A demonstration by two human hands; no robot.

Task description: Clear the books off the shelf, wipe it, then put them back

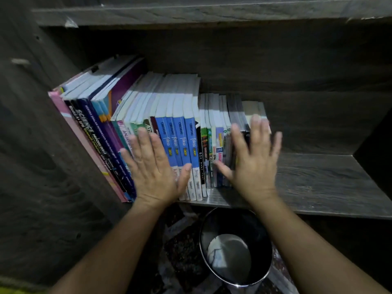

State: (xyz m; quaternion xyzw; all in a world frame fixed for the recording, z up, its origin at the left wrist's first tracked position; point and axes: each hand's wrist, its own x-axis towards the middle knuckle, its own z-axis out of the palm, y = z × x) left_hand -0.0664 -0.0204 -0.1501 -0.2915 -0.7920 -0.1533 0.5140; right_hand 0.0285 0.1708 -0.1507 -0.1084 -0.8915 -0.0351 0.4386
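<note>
A row of books [182, 132] stands upright on the left half of the dark wooden shelf [318, 183], spines facing me. Tall pink, black and purple books lean at the far left; several blue-spined books [180, 143] stand in the middle, thinner ones to their right. My left hand [154, 168] lies flat with straight fingers against the spines left of the blue books. My right hand [254, 158], fingers spread and blurred, is at the right end of the row, over the last thin books. Neither hand holds anything.
The shelf's right half is bare wood, closed by a side wall [373, 134]. Another board [212, 13] runs overhead and a dark panel [31, 124] stands at the left. Below the shelf edge, a black round bin [235, 247] sits on the floor between my forearms.
</note>
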